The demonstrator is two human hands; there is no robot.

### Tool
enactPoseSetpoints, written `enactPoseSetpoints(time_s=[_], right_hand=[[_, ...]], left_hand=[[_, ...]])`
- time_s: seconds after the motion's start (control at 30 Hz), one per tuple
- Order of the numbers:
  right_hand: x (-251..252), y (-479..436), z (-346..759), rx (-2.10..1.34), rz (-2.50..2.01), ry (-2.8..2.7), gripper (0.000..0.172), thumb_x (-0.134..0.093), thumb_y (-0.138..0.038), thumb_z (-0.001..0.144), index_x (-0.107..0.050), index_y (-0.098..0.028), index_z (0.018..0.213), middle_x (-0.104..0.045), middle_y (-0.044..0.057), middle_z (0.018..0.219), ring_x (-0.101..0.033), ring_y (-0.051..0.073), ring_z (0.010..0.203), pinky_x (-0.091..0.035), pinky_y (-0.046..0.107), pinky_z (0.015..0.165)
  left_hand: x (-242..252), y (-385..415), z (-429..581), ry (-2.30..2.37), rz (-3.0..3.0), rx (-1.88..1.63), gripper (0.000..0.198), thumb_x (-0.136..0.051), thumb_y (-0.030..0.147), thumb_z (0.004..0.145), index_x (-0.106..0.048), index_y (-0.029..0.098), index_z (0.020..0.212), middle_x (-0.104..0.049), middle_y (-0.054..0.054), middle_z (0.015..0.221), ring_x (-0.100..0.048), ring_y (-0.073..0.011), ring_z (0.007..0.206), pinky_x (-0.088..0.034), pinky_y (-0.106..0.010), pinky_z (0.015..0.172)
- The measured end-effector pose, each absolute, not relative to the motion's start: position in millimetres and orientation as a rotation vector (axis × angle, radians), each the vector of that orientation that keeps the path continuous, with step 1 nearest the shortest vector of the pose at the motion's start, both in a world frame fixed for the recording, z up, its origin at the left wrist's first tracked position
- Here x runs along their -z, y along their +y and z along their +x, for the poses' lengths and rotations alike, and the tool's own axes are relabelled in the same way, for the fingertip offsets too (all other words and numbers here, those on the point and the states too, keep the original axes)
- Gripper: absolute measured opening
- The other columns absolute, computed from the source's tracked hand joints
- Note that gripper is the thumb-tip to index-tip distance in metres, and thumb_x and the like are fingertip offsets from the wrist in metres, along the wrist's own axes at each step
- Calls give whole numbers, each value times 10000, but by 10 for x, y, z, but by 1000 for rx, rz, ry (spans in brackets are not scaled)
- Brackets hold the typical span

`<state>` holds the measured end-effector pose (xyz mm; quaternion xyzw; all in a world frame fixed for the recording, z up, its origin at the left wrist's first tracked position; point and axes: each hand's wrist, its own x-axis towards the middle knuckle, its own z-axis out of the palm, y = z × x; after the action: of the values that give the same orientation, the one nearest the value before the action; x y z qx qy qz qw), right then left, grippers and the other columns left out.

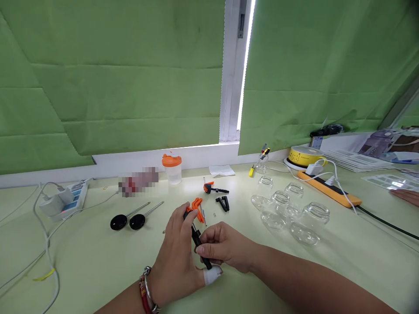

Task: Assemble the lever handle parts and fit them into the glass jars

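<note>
My left hand (178, 253) spans a slim black piece (196, 237) with a short length of metal rod showing near its top. The fingers press on its upper end and the white-wrapped thumb bears on its lower end. My right hand (224, 246) pinches the same piece around the middle. Just beyond the fingertips lie orange plastic parts (197, 205) and a thin metal pin (204, 216). Farther back is an orange-and-black part (209, 188) with a black handle, and two black tubular pieces (223, 203) rest nearby. Left of my hands are two black discs (137, 221) on metal rods.
Several clear glass jars (309, 224) stand on the right. An orange power strip (330, 189) and cables lie behind them. An orange-lidded cup (172, 169) stands at the back, with a white power strip (77, 198) at left. Another person's hand (406, 195) rests at the right edge.
</note>
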<state>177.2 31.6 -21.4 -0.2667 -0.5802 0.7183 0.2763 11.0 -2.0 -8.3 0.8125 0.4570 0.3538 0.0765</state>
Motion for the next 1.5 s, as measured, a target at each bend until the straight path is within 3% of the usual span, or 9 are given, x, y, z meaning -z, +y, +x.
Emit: enactPoseSetpoints(time_s=[0.17,0.23,0.33,0.37,0.57,0.8,1.1,1.3,1.5], right_hand=[[208,576,1871,-1458,-850,-1822,245,-642,-381,759,-601,-148,695,-493,-35,580,-399,84,534,-318,217,503],[133,770,1982,-1017,-1014,-1996,202,-563,-343,819,-630,-162,760,-522,-23,607,-440,105,563,-337,223,531],[45,1122,2167,-235,-1503,-2096,187,-468,-290,885,-629,-196,895,-602,12,819,-539,135,772,-383,220,690],[40,1241,2222,-162,-1607,-2068,200,-451,-268,894,-626,-173,877,-603,39,848,-546,152,817,-378,230,713],[244,1743,2417,-45,-1973,-1975,182,-450,-175,881,-614,-96,885,-590,125,917,-589,179,745,-368,249,600],[427,1853,2486,-32,-2196,-1944,195,-454,-63,843,-637,-95,903,-595,139,931,-616,191,825,-396,238,640],[498,1860,2480,-17,-2227,-2020,160,-473,-154,896,-615,-113,959,-599,104,1004,-606,177,882,-477,292,736],[509,1843,2466,-73,-2244,-2033,302,-521,-314,891,-526,-155,1148,-559,79,1143,-580,190,956,-502,390,808],[365,1765,2406,-75,-2193,-2011,129,-510,-94,846,-621,-98,911,-599,127,972,-616,196,847,-463,279,688]], left_hand=[[198,148,42,1447,2757,-1044,1098,-703,492,615,24,245,1400,31,-177,1501,-49,-416,1356,-156,-562,1051],[218,225,1,1626,2768,-1040,973,-650,445,687,-37,207,1405,-24,-183,1503,-50,-390,1366,-127,-547,1063],[251,364,-91,2008,2667,-946,730,-551,342,760,-215,152,1380,-147,-181,1489,-65,-345,1376,-89,-518,1078],[262,415,-134,2130,2613,-897,693,-536,332,760,-261,135,1365,-178,-183,1481,-74,-341,1375,-76,-515,1079],[315,682,-459,2657,2234,-565,645,-504,361,743,-345,110,1315,-323,-187,1410,-206,-357,1311,-109,-541,1027],[344,780,-631,2630,1975,-440,570,-471,399,723,-404,144,1228,-525,-186,1208,-422,-368,1124,-270,-538,869],[365,743,-552,2520,2071,-430,526,-475,399,719,-435,160,1185,-547,-186,1186,-438,-371,1131,-256,-524,875],[386,696,-477,2451,2170,-430,530,-484,384,719,-441,142,1189,-585,-166,1119,-457,-354,1092,-271,-493,862],[383,699,-459,2444,2208,-468,518,-457,425,755,-458,132,1182,-592,-163,1108,-469,-342,1060,-288,-478,845]])
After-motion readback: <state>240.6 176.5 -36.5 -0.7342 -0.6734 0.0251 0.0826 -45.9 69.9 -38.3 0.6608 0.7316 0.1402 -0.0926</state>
